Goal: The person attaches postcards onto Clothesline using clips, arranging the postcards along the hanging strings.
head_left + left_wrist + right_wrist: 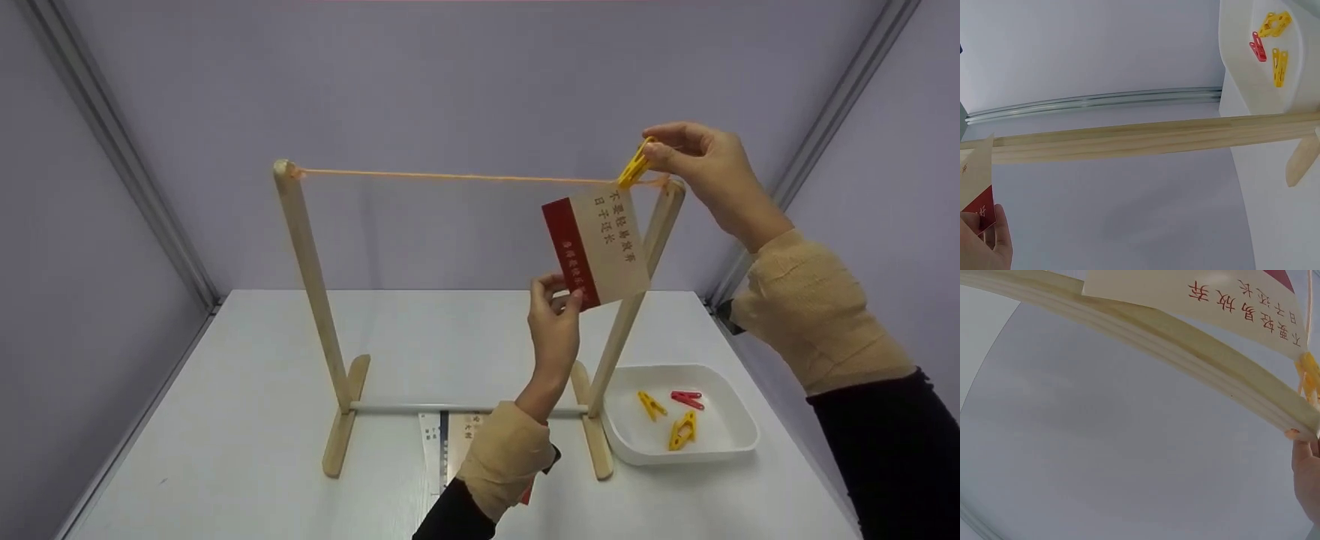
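Note:
A red and cream card (600, 244) with printed characters hangs tilted below the right end of an orange string (465, 177). My left hand (555, 330) pinches its lower left corner between thumb and fingers; in the left wrist view that hand (985, 242) holds the card (977, 174) at the image's edge. Up at the string, my right hand (701, 169) pinches a yellow clip (636, 163), whose tip meets the card's top corner. In the right wrist view the clip (1310, 374) touches the card (1213, 298), and the right hand (1307, 478) is partly cut off.
A wooden frame with a left post (311, 277) and a right post (626, 322) carries the string. At its right foot stands a white tray (739, 442) with several yellow and red clips. More cards (459, 435) lie beneath the lower bar (420, 408), partly behind the left forearm.

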`<state>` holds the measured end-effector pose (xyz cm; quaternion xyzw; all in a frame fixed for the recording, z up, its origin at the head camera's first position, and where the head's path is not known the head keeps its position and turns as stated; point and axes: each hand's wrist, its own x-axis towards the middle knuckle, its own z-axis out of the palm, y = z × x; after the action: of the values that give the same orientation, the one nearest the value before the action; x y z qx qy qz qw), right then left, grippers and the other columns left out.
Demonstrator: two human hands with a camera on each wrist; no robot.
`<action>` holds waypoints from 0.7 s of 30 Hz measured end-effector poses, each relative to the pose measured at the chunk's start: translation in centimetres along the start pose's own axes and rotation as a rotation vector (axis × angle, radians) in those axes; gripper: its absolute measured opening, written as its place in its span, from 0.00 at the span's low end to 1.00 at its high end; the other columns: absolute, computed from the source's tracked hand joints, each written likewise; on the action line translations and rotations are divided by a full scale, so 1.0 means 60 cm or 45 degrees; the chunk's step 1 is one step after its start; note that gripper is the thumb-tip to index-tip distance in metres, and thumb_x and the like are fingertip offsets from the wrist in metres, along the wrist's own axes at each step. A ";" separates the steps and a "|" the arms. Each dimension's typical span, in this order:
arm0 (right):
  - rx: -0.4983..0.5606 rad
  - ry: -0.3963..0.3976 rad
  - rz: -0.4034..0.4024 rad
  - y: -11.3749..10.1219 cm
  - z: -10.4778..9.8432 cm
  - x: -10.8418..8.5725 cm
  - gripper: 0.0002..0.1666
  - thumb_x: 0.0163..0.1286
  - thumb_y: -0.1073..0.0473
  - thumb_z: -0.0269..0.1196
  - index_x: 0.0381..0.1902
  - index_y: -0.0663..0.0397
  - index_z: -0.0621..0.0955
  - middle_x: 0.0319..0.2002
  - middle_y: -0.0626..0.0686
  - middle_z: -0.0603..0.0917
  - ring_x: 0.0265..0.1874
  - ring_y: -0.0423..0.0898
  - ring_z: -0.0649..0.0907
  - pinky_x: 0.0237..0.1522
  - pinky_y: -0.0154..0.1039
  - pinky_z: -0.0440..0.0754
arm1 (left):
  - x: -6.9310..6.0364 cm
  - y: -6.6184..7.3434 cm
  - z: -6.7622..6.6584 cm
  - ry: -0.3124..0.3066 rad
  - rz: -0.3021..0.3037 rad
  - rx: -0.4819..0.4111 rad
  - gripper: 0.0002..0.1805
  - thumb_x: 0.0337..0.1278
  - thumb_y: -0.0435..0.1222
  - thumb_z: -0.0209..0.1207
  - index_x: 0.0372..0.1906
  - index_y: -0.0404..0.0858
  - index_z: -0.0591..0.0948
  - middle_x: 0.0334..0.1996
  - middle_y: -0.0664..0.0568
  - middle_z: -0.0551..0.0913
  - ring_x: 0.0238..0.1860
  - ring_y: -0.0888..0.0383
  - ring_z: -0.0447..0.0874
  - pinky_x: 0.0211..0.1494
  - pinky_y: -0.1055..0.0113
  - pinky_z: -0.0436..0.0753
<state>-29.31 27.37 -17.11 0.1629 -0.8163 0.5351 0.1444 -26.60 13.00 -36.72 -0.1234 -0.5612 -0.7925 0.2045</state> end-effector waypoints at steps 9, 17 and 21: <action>-0.038 0.047 -0.053 -0.004 -0.003 -0.003 0.20 0.63 0.55 0.62 0.51 0.59 0.77 0.48 0.53 0.79 0.47 0.44 0.77 0.50 0.30 0.72 | -0.001 0.002 -0.001 -0.015 -0.016 -0.024 0.13 0.60 0.24 0.52 0.49 0.30 0.67 0.42 0.45 0.76 0.40 0.54 0.79 0.43 0.66 0.79; 0.290 0.321 -0.172 0.003 -0.017 -0.007 0.10 0.61 0.64 0.63 0.37 0.66 0.80 0.35 0.57 0.80 0.37 0.48 0.79 0.43 0.31 0.77 | -0.011 0.030 -0.004 -0.010 0.022 0.024 0.12 0.57 0.20 0.51 0.47 0.25 0.67 0.41 0.38 0.77 0.42 0.47 0.78 0.43 0.65 0.79; 0.324 0.393 -0.170 0.017 -0.032 -0.012 0.07 0.60 0.65 0.63 0.35 0.65 0.80 0.32 0.56 0.80 0.34 0.47 0.80 0.41 0.30 0.77 | -0.010 0.001 -0.003 -0.022 0.037 0.060 0.15 0.54 0.21 0.53 0.47 0.27 0.68 0.41 0.41 0.78 0.43 0.49 0.77 0.43 0.64 0.78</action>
<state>-28.98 29.57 -17.49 0.1496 -0.6977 0.6416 0.2813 -26.04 12.92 -36.98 -0.1336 -0.5797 -0.7748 0.2140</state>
